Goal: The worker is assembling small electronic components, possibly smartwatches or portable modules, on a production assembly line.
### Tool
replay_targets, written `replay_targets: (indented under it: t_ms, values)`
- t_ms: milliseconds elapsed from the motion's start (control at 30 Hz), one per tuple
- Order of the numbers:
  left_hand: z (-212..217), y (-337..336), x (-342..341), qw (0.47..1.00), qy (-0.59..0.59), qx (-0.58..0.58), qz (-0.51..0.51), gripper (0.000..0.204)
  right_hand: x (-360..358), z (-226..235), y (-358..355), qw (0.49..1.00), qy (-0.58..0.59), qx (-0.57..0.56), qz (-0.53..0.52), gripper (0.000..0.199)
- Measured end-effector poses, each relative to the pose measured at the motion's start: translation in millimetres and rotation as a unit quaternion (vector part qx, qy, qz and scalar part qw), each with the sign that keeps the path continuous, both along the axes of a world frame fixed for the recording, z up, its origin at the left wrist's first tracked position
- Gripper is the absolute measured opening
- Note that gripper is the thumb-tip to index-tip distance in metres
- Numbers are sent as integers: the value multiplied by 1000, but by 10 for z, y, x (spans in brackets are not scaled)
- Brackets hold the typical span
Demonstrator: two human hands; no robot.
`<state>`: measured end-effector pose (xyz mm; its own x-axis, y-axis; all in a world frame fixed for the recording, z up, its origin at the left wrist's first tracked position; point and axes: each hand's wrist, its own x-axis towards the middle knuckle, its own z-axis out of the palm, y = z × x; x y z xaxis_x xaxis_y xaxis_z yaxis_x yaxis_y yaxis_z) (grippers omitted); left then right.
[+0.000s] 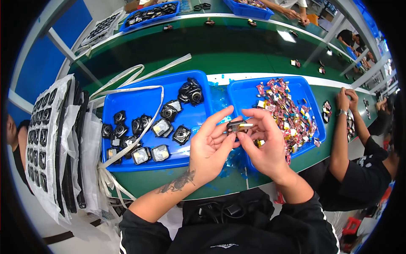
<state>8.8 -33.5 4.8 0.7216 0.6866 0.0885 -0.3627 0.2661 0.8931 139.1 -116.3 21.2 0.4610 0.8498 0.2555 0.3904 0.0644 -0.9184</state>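
Above the gap between two blue trays, both my hands hold a small black watch case (pixel 233 126) edge-on. My left hand (pixel 211 146) grips its left side between thumb and fingers. My right hand (pixel 266 142) pinches its right side, thumb at the lower edge and index finger arched above. A pale piece with a yellow part (pixel 245 126) sticks out of the case toward my right fingers; how it is attached I cannot tell. Left of my hands, a blue tray (pixel 198 157) holds several black watch cases (pixel 182 134), some showing pale insides.
A right-hand blue tray (pixel 311 91) is heaped with small pink, yellow and white electronic parts (pixel 281 106). White straps (pixel 158 101) cross the left tray. Stacked sheets of watch cases (pixel 44 135) stand at far left. Beyond runs a green conveyor (pixel 237 46). A co-worker's hands (pixel 347 99) are at right.
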Motion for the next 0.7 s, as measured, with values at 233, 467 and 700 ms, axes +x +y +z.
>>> replay_targets:
  t_ms: [233, 467, 700]
  values:
    - [-86, -6, 6, 819, 89, 529, 202, 52, 1075, 301, 1164, 978, -96, -182, 31, 55]
    - [-110, -46, -29, 646, 40, 745, 162, 37, 2052, -475, 1961, 944, -189, -263, -61, 50]
    - [-61, -77, -46, 635, 25, 757, 151, 36, 1617, -277, 1868, 928, -337, -8, -157, 30]
